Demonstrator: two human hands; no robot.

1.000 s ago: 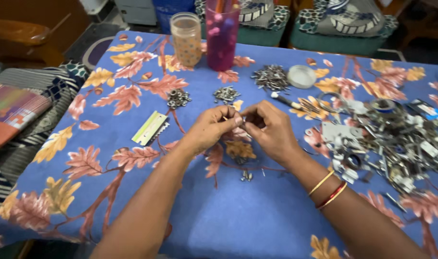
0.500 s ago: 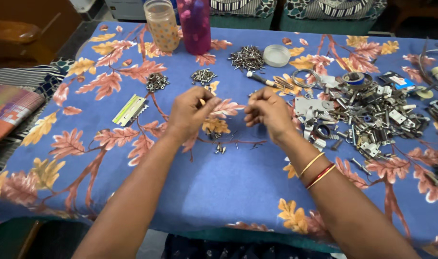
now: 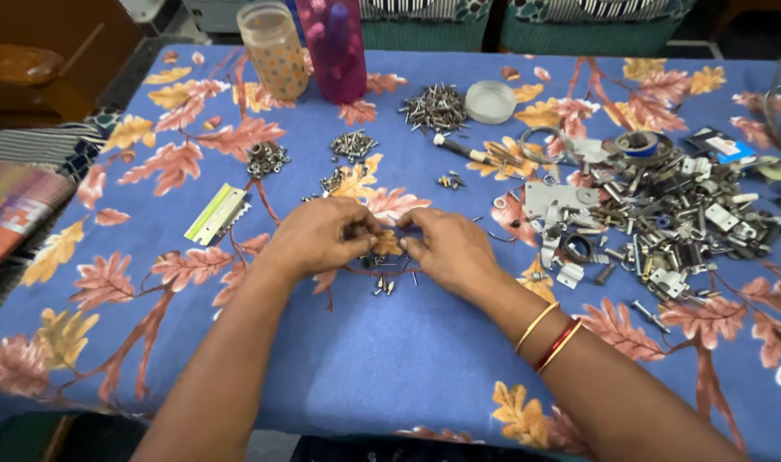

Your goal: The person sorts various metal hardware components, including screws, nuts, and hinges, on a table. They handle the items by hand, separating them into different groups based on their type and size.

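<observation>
Both hands rest low on the blue tablecloth printed with orange and red leaves [image 3: 407,359], close together near its middle. The left hand [image 3: 317,238] and the right hand [image 3: 446,250] lie palm down with fingers curled inward toward each other, fingertips meeting over a cluster of small silver metal screws and bits [image 3: 382,257] on the cloth. The fingertips hide what lies beneath them, so I cannot tell whether either hand actually pinches a piece or only touches the cluster. A few loose small silver screws [image 3: 383,286] lie just below the hands. The right wrist wears 2 gold bangles with a red one between [image 3: 549,335].

To the right spreads a large heap of mixed grey metal brackets, hinges and fittings [image 3: 664,222]. Further up the table sit 3 small sorted piles: dark nuts [image 3: 264,158], short silver screws [image 3: 353,145] and longer silver screws [image 3: 433,107], with a shallow round white lid [image 3: 490,101] beside the last. A flat pale green and white toothed metal strip [image 3: 216,214] lies left of the hands. At the far edge stand a clear jar with orange dots [image 3: 275,50] and a tall pink translucent bottle [image 3: 332,47].
</observation>
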